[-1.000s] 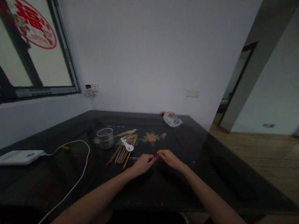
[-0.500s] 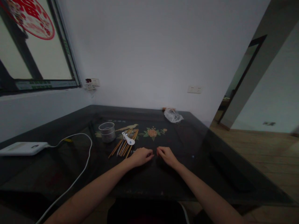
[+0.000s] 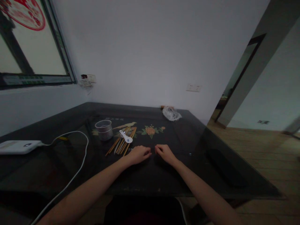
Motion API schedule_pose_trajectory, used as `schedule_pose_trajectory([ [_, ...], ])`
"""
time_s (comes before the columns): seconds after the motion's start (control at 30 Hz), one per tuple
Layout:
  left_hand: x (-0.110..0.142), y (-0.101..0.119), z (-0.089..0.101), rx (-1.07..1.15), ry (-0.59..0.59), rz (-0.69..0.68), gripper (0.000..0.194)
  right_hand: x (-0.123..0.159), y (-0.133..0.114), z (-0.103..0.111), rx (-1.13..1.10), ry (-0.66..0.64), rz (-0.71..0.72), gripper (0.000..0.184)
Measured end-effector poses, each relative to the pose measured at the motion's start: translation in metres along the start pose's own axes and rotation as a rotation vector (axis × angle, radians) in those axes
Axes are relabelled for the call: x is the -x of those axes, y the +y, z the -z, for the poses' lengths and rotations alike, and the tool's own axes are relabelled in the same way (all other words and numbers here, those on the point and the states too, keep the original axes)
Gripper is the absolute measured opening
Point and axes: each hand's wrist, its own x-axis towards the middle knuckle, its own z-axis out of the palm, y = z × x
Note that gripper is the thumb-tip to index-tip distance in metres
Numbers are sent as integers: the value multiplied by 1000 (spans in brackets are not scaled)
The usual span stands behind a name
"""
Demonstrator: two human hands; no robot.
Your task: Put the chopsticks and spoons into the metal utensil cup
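Left hand point(image 3: 138, 153): low at the table point(image 3: 178, 175), fingers curled in, nothing visible in them; palm side hidden. Nearest to the chopsticks.
Right hand point(image 3: 165, 152): fingers also curled in, nothing visible in them. Small gap to left hand, no contact.
Chopsticks point(image 3: 121, 148): loose, uneven bundle on table, just beyond left hand and off to its left.
Spoon point(image 3: 127, 139): white, lies across the chopsticks, bowl end nearer the hands.
Cup point(image 3: 105, 132): see-through, upright, left of the bundle. Contents unclear.
Change: no item lifted or gripped; both hands off the spoon, chopsticks and cup.
Plastic bag point(image 3: 172, 114): crumpled, far edge.
Power bank point(image 3: 21, 147): far left, white cable point(image 3: 87, 148) plugged in.
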Motion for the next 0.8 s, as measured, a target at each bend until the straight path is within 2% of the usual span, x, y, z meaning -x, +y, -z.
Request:
schedule_pose_trajectory([
  [0.8,0,-1,0,0,-13,7,21,1,-5,0,-13,-26,-19,36],
])
